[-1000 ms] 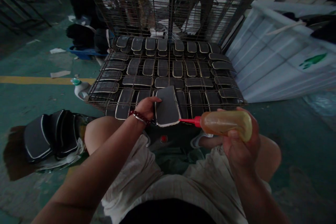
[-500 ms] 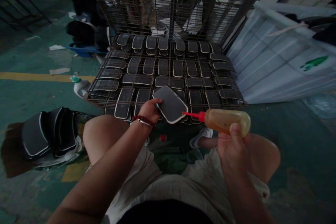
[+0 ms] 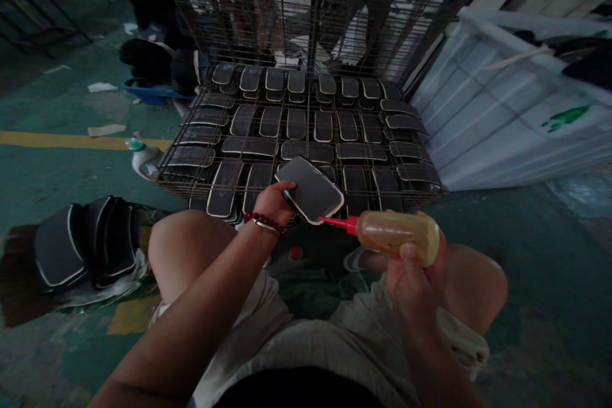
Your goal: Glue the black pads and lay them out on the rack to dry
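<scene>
Red nozzle (image 3: pixel 338 222) at the edge of a dark panel (image 3: pixel 310 188)

The panel tilts over the near side of a wire rack (image 3: pixel 179 190) bearing similar panels (image 3: pixel 322 125). The left hand (image 3: pixel 273 201) pinches its left corner, thumb on top, fingers hidden beneath. The right hand (image 3: pixel 414 277) is closed around an amber bottle (image 3: pixel 394 231), nozzle pointing left.

From the held pad (image 3: pixel 310 190), the bottle (image 3: pixel 399 234) sits at four o'clock, a rack (image 3: pixel 179 190) bearing rows of pads (image 3: pixel 296 122) at twelve, a bin (image 3: pixel 482 115) at two, a tub (image 3: pixel 150 90) at ten.
</scene>
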Action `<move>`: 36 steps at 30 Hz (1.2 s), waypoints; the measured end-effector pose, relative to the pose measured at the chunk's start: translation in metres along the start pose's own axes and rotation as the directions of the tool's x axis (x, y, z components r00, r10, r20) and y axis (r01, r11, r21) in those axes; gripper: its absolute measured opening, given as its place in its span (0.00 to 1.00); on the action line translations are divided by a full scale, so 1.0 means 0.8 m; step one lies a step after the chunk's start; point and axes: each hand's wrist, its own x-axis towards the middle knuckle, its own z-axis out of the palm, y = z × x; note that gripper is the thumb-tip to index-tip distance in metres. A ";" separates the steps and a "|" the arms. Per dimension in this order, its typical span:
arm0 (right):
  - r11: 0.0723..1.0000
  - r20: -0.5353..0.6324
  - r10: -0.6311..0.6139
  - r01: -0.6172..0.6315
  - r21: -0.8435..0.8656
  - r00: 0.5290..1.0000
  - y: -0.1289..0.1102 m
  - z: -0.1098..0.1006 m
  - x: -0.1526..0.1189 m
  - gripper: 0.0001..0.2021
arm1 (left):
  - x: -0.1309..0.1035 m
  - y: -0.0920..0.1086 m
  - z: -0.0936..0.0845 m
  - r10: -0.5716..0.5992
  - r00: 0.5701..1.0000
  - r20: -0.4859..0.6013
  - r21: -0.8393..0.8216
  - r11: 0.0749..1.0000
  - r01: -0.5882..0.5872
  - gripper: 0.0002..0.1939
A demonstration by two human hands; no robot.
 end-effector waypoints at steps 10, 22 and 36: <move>0.914 -0.035 0.376 -0.364 0.179 0.926 0.021 -0.016 0.010 0.15 | -0.007 -0.004 0.004 0.079 0.996 0.044 0.025 0.996 -0.081 0.20; 0.986 -0.044 -0.011 0.004 -0.167 0.999 0.029 -0.004 0.082 0.23 | -0.043 -0.045 0.005 -0.043 0.933 0.357 0.284 0.957 -0.064 0.20; 0.878 0.222 -0.219 0.291 -0.381 0.950 0.008 -0.029 0.099 0.28 | -0.028 -0.025 0.004 -0.141 0.903 0.406 0.330 0.944 -0.001 0.19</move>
